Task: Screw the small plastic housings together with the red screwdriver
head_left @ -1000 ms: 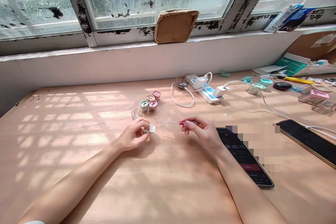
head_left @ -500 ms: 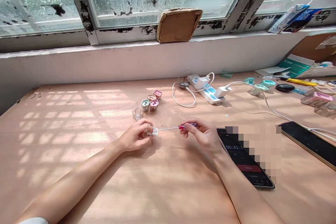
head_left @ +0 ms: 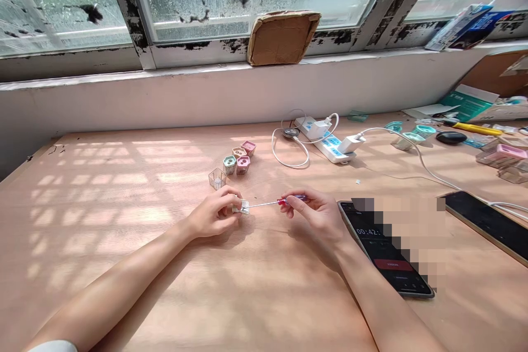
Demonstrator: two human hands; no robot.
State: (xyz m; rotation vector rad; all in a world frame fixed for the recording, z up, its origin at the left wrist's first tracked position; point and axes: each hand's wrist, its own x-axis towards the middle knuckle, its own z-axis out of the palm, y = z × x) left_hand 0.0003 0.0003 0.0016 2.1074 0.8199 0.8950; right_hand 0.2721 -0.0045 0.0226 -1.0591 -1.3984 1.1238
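Since the earlier view, the tip of the small screwdriver (head_left: pixel 264 204) has come across to the little clear block (head_left: pixel 243 207) and now reaches it, where before the two were apart. The left hand (head_left: pixel 214 212) is curled almost shut, pinching that block at its fingertips, between thumb and fingers. The right hand (head_left: pixel 317 221) is nearly closed too, gripping the screwdriver's red handle (head_left: pixel 282 201) in a pinch, with the thin shaft pointing left into the block. Both hands are close together above the counter (head_left: pixel 115 269).

Just past the left hand stands a clear plastic cube (head_left: pixel 217 179), beside a tight cluster of small green and pink pots (head_left: pixel 237 157). A black phone showing a timer (head_left: pixel 381 247) lies just beside the right hand, partly pixelated. Farther off sit a white power strip (head_left: pixel 325 142) with white cables and a second dark phone (head_left: pixel 487 228).
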